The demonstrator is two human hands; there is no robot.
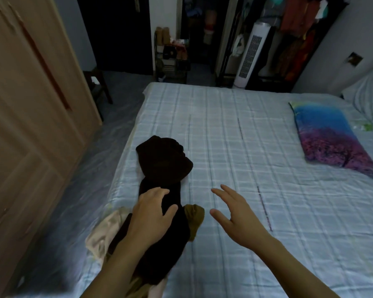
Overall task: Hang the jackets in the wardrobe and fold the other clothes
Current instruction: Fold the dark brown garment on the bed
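Pressing down on the long dark brown, soft fabric garment (159, 222), the left hand (151, 214) rests flat on its middle, fingers (159, 191) loosely spread and slightly bent, thumb alongside; nothing is pinched. The right hand (235, 214) hovers just above the pale blue checked bed sheet (246, 136), near the garment but apart from it, fingers apart and holding nothing.

Location: the garment lies along the bed's near left edge, over a cream-coloured crumpled cloth (103, 231) and beside a small olive-brown bunched piece (194, 216) (whether that piece is a separate item cannot be told).

Risks, as judged from this layout:
- Pile sits close to the bed edge; a sideways pull could drag the cream cloth or the garment's tail onto the floor.
- Lifting the dark garment one-handed may snag the layers beneath and undo any order.
- Its far end is bunched into a lump; folding without flattening it first would likely give an uneven fold.

Farther off, a blue-and-purple printed pillow (329, 136) lies well apart, and the tan wooden wardrobe (30, 104) stands closed on the left.
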